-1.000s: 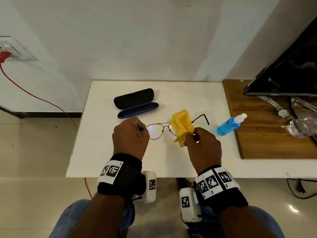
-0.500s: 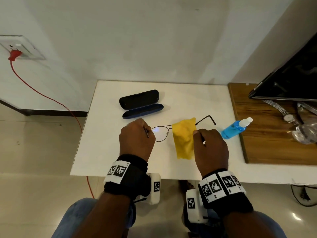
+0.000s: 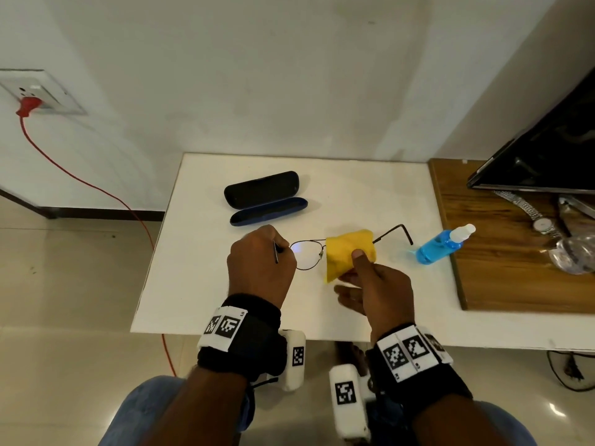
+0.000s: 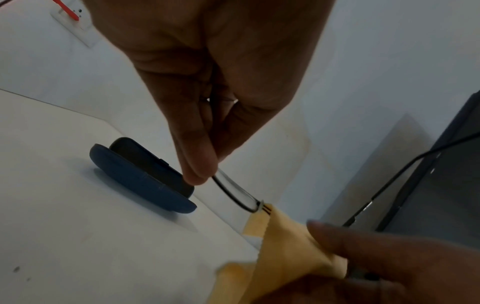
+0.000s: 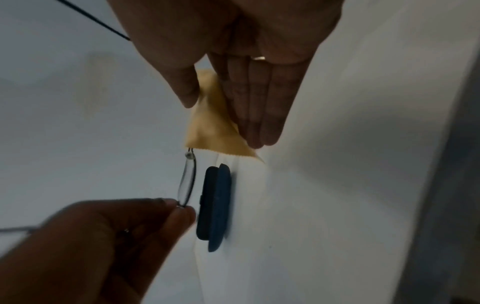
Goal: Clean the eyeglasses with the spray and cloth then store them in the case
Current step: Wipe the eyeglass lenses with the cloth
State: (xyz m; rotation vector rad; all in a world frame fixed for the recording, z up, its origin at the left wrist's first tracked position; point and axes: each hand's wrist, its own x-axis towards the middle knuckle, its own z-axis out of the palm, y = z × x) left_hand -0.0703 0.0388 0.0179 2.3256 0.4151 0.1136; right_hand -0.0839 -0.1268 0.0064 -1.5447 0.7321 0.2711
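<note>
Since half a second ago the right hand [image 3: 376,284] has turned palm-up, its thumb now pressing on top of the yellow cloth [image 3: 349,252] where before the cloth hung flat beneath the knuckles. On the left, toward the far-left part of the white worktop [image 3: 193,284], the case [image 3: 265,197] lies open, its long axis running left to right. Just nearer than it, the left hand [image 3: 260,262] holds the eyeglasses [image 3: 306,254] above the worktop's middle, fingers [image 4: 200,160] curled and pinching the outer rim of the left lens. The frame's long axis runs left to right between the hands, so the covered lens lies straight ahead of the right hand, which grasps the cloth folded over it, thumb on one face and fingers [image 5: 254,115] on the other. The uncovered lens sits just beside the left hand; wiping it will likely mean sliding the cloth leftward along the frame. Near the right edge the blue spray bottle [image 3: 434,247] lies tipped on its side, apart from both hands
</note>
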